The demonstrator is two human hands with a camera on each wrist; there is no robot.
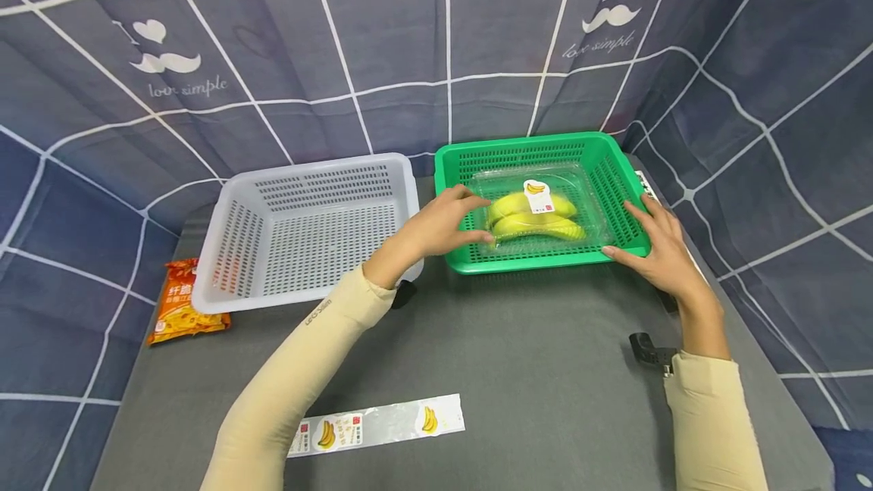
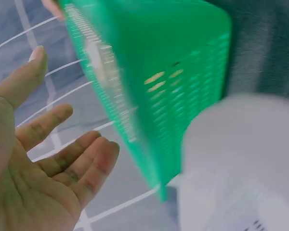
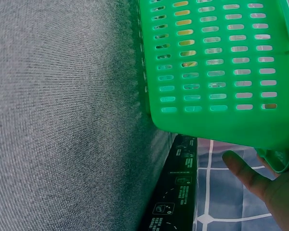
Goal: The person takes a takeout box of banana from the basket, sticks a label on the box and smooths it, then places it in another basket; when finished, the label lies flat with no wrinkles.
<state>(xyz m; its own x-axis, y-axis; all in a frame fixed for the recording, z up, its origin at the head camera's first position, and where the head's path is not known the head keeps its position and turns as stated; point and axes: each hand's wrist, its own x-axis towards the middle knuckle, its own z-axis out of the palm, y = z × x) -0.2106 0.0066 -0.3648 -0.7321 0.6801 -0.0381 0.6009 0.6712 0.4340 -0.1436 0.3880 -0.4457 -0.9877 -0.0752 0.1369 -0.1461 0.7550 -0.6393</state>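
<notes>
A green basket (image 1: pixel 600 144) holds a clear plastic box (image 1: pixel 595 195) with yellow bananas (image 1: pixel 539 226) inside. On the box lid sits a white banana label (image 1: pixel 539 196). My left hand (image 1: pixel 443 222) hovers over the basket's left rim, fingers and thumb spread. The left wrist view shows that palm (image 2: pixel 29 192) with nothing in it. At the basket's right front corner is my right hand (image 1: pixel 664 252), thumb and fingers apart by the rim. In the right wrist view its thumb (image 3: pixel 245 175) lies just below the basket corner; most of its fingers are hidden.
A grey-white basket (image 1: pixel 409 195) stands left of the green one. An orange snack bag (image 1: pixel 183 309) lies against its left side. In front, a strip of banana labels (image 1: pixel 392 426) is partly hidden under my left forearm. A black printed item (image 3: pixel 176 192) lies beyond the green basket.
</notes>
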